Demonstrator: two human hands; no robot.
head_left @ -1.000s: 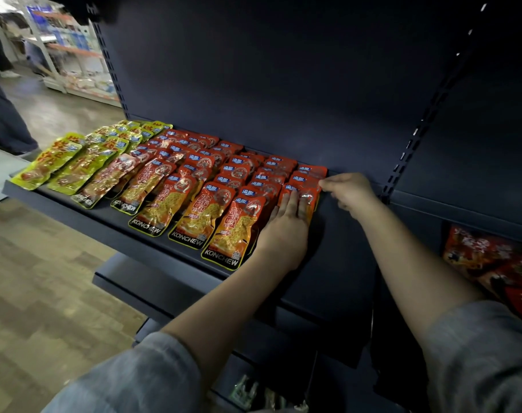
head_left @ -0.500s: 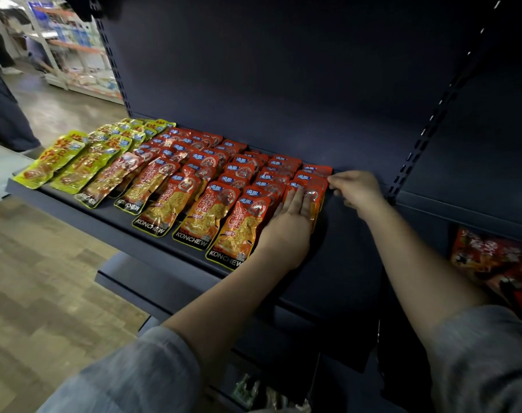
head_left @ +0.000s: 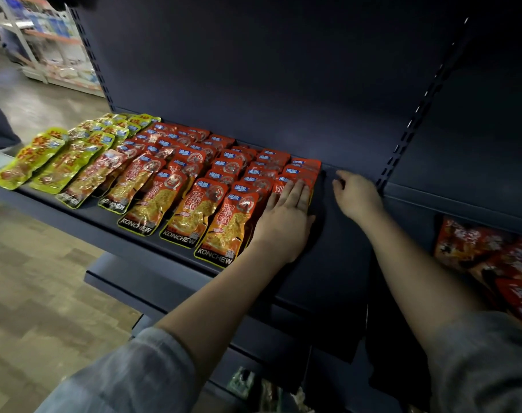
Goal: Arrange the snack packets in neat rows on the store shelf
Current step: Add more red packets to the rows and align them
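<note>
Red-orange foil snack packets (head_left: pixel 224 222) lie in overlapping rows on dark blue metal store shelf (head_left: pixel 328 263), w/ yellow-green ones (head_left: pixel 45 159) at far left. Left hand (head_left: pixel 286 216) presses flat, fingers straight, on rightmost row. Right hand (head_left: pixel 355 193) just beside, loosely curled, holding nothing. Packets prob. light, slick, crinkly; best pinched at edges.

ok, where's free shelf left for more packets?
Bare shelf right of the red packets, out to the slotted upright; the right hand hovers there. A thin front strip too. Left and centre are packed: yellow packets, then red, left hand flat on the last row.
</note>
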